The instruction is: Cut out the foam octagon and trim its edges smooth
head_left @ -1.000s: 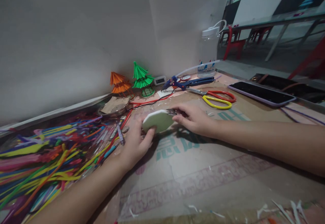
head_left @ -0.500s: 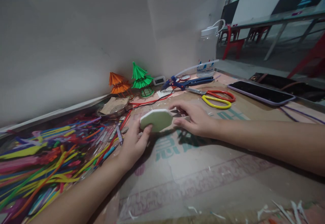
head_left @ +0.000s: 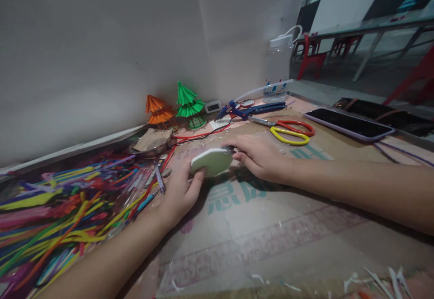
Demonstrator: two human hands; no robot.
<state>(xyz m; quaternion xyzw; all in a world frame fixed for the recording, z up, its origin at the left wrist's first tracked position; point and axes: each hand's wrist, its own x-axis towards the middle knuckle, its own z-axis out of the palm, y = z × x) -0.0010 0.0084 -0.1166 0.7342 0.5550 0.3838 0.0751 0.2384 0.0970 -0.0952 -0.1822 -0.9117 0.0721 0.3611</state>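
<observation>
A pale green disc with a thick white edge is tilted up above the cardboard. My left hand is closed on its left side, thumb on the green face and fingers behind. At the disc's upper right edge, my right hand is closed in a pinch. A small dark, greyish piece shows at its fingertips against the rim; its kind is too small to tell. Beyond the hands lie scissors with red and yellow handles and a blue glue gun.
Colourful pipe cleaners are heaped at the left. Orange and green miniature trees stand by the white wall, with a clear bottle farther right. A phone lies at the right. White scraps litter the front edge of the cardboard.
My right hand has moved slightly left, bringing the dark piece onto the disc's upper right edge. The disc has shifted a little right and tilted, still in my left hand.
</observation>
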